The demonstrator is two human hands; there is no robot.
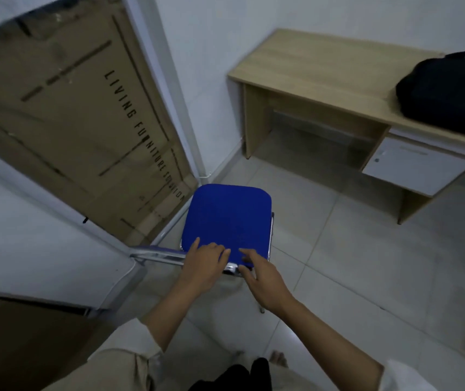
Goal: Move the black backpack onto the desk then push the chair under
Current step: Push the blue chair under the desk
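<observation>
One chair (227, 221), blue seat, standing left of desk (324, 69), apart from it. One desk, standing against wall. One black backpack (448, 94) lying on desk, right end. One white drawer front (414, 169) hanging under desk, right side. One cardboard panel (70, 122) leaning far left of desk. Two hands showing: left hand (203, 266) and right hand (262, 280), both reaching to chair's near edge, left of desk. One bare foot (279, 358) showing below, blurred.
</observation>
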